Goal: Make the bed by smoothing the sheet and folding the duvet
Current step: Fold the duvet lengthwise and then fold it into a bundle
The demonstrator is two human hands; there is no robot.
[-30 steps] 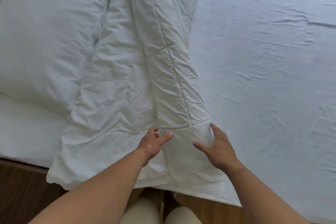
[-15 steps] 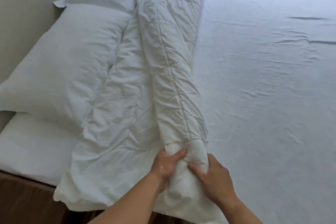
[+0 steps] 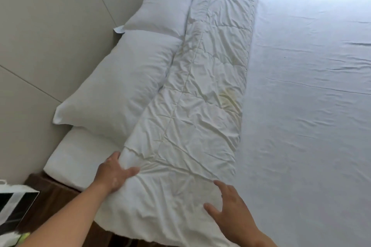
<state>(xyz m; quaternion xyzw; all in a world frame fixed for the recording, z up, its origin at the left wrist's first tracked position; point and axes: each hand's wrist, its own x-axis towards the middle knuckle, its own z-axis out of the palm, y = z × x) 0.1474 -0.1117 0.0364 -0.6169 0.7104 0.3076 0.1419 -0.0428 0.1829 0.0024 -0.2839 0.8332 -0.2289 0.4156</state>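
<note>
A white quilted duvet (image 3: 208, 90) lies folded into a long strip across the bed, from the near edge to the far side. My left hand (image 3: 113, 173) rests on its near left corner, thumb on top and fingers over the edge. My right hand (image 3: 230, 206) lies flat with spread fingers on the near right part of the strip. The pale sheet (image 3: 305, 106) stretches to the right, lightly creased.
Two white pillows (image 3: 120, 86) (image 3: 166, 6) lie left of the duvet against a beige padded headboard (image 3: 50, 26). A dark wooden bed frame (image 3: 56, 192) shows at the near edge. A white bag (image 3: 14, 202) stands at the lower left.
Both hands let go of the bunched duvet end and spread apart. The upper fold now lies flat and wide instead of a narrow ridge. The view tilted up, showing the headboard.
</note>
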